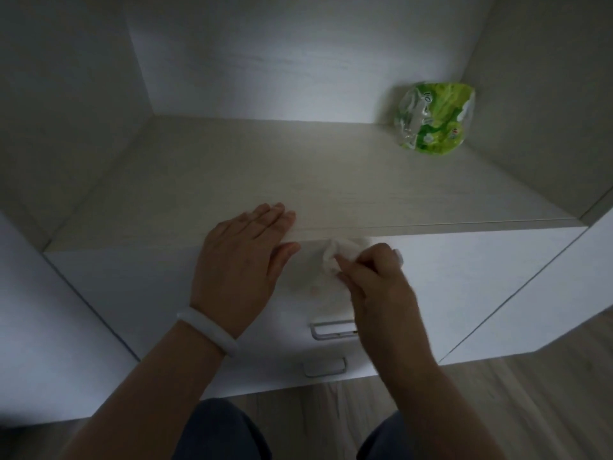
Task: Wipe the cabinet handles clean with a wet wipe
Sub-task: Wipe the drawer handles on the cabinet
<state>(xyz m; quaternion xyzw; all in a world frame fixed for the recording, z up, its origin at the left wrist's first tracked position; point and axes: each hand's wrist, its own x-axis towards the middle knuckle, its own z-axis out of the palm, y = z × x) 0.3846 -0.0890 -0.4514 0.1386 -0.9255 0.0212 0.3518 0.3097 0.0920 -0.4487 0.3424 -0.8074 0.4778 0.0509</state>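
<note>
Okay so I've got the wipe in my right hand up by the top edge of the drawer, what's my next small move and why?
Probably bring the right hand down so the wet wipe lands on the upper handle. The wipe sits bunched in that hand near the drawer front's top edge, above both handles, touching neither. The left hand lies flat on the shelf edge, bracing.

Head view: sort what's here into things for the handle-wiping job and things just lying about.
For the job:
- crumpled white wet wipe, pinched in the right hand
- two white bar handles, upper and lower, on the drawer fronts
- green plastic wipe pack

Just there:
- left hand flat on the pale wooden shelf
- white bangle
</note>
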